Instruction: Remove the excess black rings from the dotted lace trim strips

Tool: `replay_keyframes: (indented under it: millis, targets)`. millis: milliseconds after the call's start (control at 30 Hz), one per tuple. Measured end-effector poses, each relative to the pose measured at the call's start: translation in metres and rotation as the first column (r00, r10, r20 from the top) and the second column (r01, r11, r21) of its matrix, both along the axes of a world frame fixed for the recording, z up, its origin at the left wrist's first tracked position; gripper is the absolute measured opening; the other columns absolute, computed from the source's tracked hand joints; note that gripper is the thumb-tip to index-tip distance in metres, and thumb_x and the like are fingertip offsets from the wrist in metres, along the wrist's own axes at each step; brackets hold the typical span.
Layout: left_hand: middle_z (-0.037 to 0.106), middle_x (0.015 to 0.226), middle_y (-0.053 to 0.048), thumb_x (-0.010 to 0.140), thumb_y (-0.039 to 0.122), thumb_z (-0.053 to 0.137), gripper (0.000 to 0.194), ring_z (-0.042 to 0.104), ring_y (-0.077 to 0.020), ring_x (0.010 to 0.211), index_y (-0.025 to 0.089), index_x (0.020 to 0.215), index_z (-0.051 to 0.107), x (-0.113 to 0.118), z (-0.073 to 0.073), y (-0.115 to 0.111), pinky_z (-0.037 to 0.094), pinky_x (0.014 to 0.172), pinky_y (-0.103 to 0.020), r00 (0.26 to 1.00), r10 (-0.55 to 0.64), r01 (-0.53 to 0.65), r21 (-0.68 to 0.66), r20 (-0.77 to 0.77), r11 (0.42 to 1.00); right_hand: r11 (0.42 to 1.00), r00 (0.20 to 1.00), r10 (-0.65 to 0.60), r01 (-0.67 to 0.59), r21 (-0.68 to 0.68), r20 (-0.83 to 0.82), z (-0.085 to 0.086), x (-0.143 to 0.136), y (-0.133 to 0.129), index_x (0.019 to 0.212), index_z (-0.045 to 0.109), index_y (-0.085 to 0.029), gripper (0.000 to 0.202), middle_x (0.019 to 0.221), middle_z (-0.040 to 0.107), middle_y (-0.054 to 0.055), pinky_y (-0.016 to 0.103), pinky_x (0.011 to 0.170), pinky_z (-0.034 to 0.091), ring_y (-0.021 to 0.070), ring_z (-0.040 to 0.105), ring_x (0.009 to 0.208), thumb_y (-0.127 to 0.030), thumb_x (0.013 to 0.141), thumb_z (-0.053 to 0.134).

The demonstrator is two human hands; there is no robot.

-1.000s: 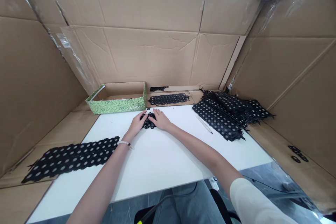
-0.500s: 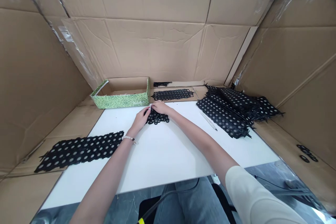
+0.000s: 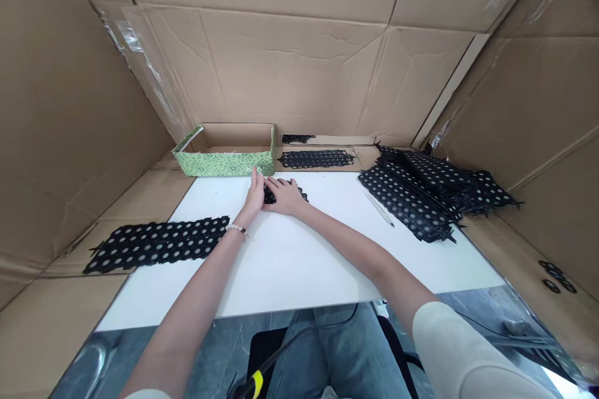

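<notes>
A small cluster of black rings point(image 3: 269, 196) lies on the white table, partly covered by my hands. My right hand point(image 3: 285, 197) rests flat over the cluster, fingers spread. Along its left side stands my left hand point(image 3: 254, 193), on edge with the fingers stretched upward and touching or close to the rings. Neither hand grips anything that I can see. Just behind my left hand is a green-patterned open box point(image 3: 224, 164). A black perforated sheet point(image 3: 161, 242) lies to the left, across the table's edge.
Black perforated sheets point(image 3: 407, 199) are stacked at the right, with a white pen point(image 3: 379, 209) beside them. Another black lattice strip point(image 3: 318, 159) lies at the back. Several loose rings point(image 3: 556, 275) sit on cardboard at far right. Cardboard walls point(image 3: 290, 75) enclose the table.
My right hand has gone from fingertips at the far edge of the rings to lying flat over them. My left hand's fingers have straightened upward beside the cluster. The view has shifted slightly.
</notes>
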State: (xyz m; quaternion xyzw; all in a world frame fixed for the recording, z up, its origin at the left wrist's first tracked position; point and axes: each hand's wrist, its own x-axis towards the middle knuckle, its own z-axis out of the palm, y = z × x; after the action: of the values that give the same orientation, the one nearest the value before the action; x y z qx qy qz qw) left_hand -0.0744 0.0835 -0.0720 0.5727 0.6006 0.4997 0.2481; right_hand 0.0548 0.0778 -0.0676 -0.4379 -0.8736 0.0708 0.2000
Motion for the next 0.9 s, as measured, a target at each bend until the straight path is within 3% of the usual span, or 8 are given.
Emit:
replay_keyframes:
  millis: [133,233,333,467,600,667,800,900]
  targets:
    - [0.052,0.150,-0.017,0.097,0.039,0.048,0.063,0.048,-0.0250,0.140,0.012,0.152,0.037,-0.018,0.028,-0.007,0.035,0.116,-0.036,0.993,0.080,-0.077,0.046,-0.081,0.996,0.998,1.000,-0.021,0.021,-0.062,-0.007,0.012,0.013,-0.004,0.158,0.025,-0.028,0.082,0.165,0.026,0.013,0.066,0.118,0.009,0.0399,0.026,0.149,-0.069,0.090,0.047]
    - [0.064,0.137,-0.014,0.093,0.033,0.050,0.047,0.057,-0.0262,0.129,0.013,0.134,0.060,-0.067,0.053,-0.025,0.040,0.112,-0.038,0.944,0.058,-0.035,0.079,-0.323,0.996,0.999,0.997,-0.010,0.005,-0.052,-0.081,0.030,0.043,-0.010,0.158,0.027,-0.029,0.074,0.167,0.021,0.011,0.066,0.119,0.010,0.0379,0.017,0.153,-0.065,0.095,0.041]
    - [0.073,0.121,-0.009,0.079,0.038,0.067,0.037,0.064,-0.0304,0.117,0.022,0.112,0.072,-0.126,0.062,-0.055,0.045,0.108,-0.040,0.744,-0.218,0.071,-0.250,-0.632,0.966,0.995,0.996,0.007,0.001,0.095,-0.086,0.047,0.096,-0.020,0.149,0.046,-0.027,0.058,0.162,0.034,0.008,0.058,0.122,0.015,0.0332,0.026,0.151,-0.052,0.097,0.048]
    - [0.075,0.107,-0.012,0.059,0.038,0.082,0.041,0.068,-0.0380,0.106,0.024,0.097,0.076,-0.169,0.052,-0.086,0.051,0.100,-0.046,0.693,-0.285,0.031,-0.368,-0.662,0.929,0.971,0.975,-0.215,0.220,0.096,-0.059,0.052,0.185,-0.036,0.127,0.066,-0.021,0.037,0.139,0.062,0.010,0.040,0.110,0.042,0.0262,0.055,0.128,-0.036,0.096,0.051]
    - [0.074,0.093,-0.010,0.060,0.036,0.081,0.032,0.068,-0.0359,0.098,0.025,0.089,0.074,-0.175,0.043,-0.090,0.053,0.098,-0.045,0.702,-0.294,0.010,-0.404,-0.649,0.915,0.778,0.769,-0.610,0.627,-0.044,0.191,0.042,0.255,-0.058,0.124,0.067,-0.022,0.037,0.116,0.072,0.014,0.041,0.087,0.051,0.0312,0.068,0.105,-0.038,0.094,0.053]
    - [0.071,0.082,-0.007,0.058,0.036,0.080,0.023,0.068,-0.0335,0.091,0.025,0.076,0.070,-0.175,0.043,-0.086,0.053,0.095,-0.046,0.729,-0.336,0.056,-0.437,-0.596,0.898,0.689,0.669,-0.675,0.722,-0.059,0.311,0.035,0.274,-0.069,0.127,0.065,-0.017,0.042,0.115,0.070,0.020,0.042,0.084,0.050,0.0345,0.068,0.104,-0.040,0.093,0.054]
    - [0.067,0.071,-0.004,0.056,0.042,0.078,0.024,0.066,-0.0305,0.082,0.027,0.060,0.060,-0.169,0.043,-0.081,0.055,0.091,-0.045,0.800,-0.426,0.216,-0.460,-0.423,0.861,0.751,0.709,-0.596,0.658,-0.049,0.377,0.024,0.283,-0.084,0.137,0.055,-0.013,0.048,0.114,0.069,0.022,0.038,0.083,0.048,0.0328,0.069,0.102,-0.029,0.092,0.055]
    - [0.073,0.080,-0.004,0.053,0.050,0.081,0.031,0.067,-0.0305,0.086,0.027,0.068,0.068,-0.141,0.045,-0.086,0.054,0.092,-0.043,0.829,-0.448,0.294,-0.421,-0.335,0.858,0.790,0.752,-0.553,0.610,-0.060,0.359,0.021,0.277,-0.087,0.140,0.052,-0.014,0.050,0.110,0.071,0.020,0.034,0.079,0.047,0.0301,0.070,0.095,-0.019,0.089,0.054]
